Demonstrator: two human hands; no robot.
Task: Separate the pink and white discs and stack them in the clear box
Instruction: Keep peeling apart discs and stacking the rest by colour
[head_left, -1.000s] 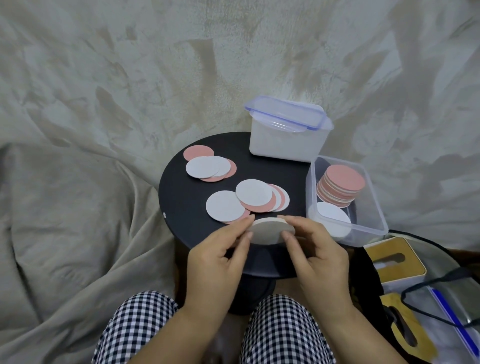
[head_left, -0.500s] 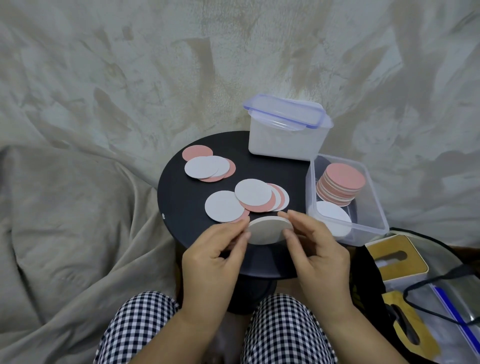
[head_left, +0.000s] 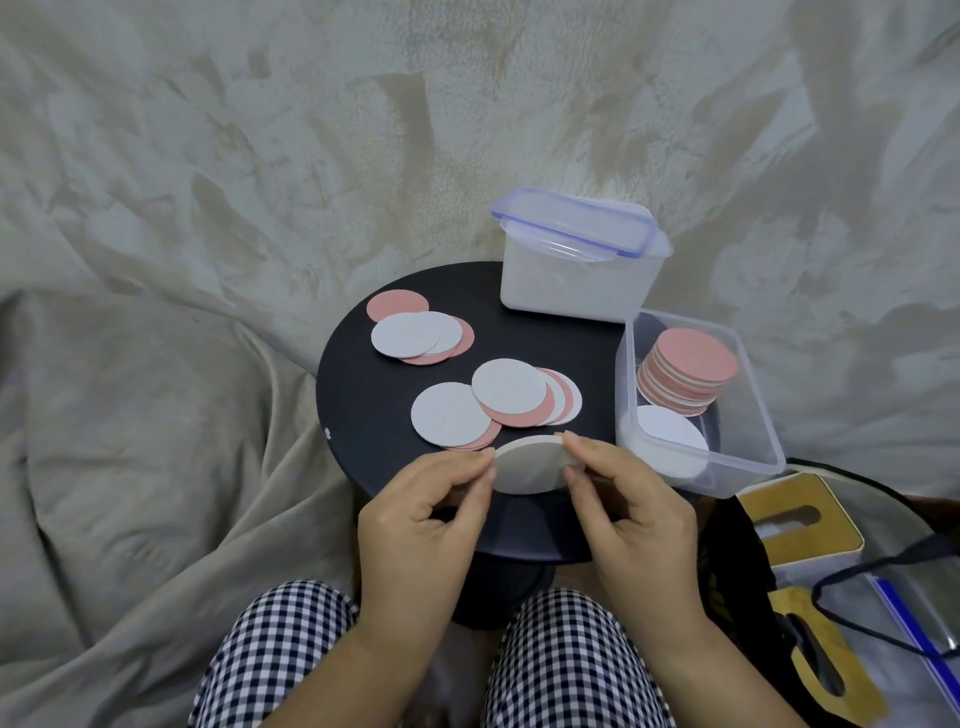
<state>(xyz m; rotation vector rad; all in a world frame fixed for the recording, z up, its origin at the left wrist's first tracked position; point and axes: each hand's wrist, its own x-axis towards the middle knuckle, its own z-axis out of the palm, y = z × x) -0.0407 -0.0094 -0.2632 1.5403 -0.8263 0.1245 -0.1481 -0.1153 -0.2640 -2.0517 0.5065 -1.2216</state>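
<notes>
Left grip (head_left: 415, 519) and right grip (head_left: 634, 514) pinch a white disc (head_left: 530, 467) by its edges. A loose pinch could drop it off the bench (head_left: 363, 389).

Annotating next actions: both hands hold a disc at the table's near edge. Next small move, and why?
Probably peel the disc apart: left hand and right hand pinch its opposite edges, and the clear box already holds a pink stack and a white stack.

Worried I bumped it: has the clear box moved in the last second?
No. The clear box stays put at the black table's right edge, beside the lidded container.
</notes>
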